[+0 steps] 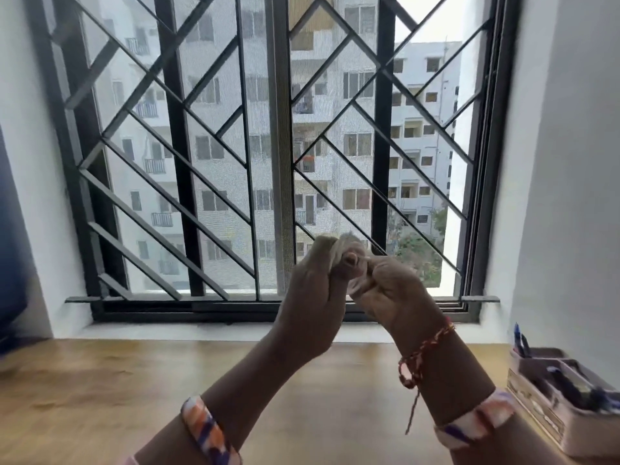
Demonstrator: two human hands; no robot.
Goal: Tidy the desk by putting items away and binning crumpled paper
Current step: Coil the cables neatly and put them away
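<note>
Both my hands are raised above the wooden desk [134,380], in front of the window. My left hand [312,297] and my right hand [392,290] together grip a small wad of crumpled pale paper [349,250], fingers curled round it. Most of the paper is hidden inside the fingers, and motion blur softens it. A desk organiser [563,397] with pens in it stands at the desk's right edge.
A barred window with a mesh screen [268,146] fills the wall behind the desk, with a white sill below it. A dark blue object [10,246] stands at the far left. White walls close in on both sides.
</note>
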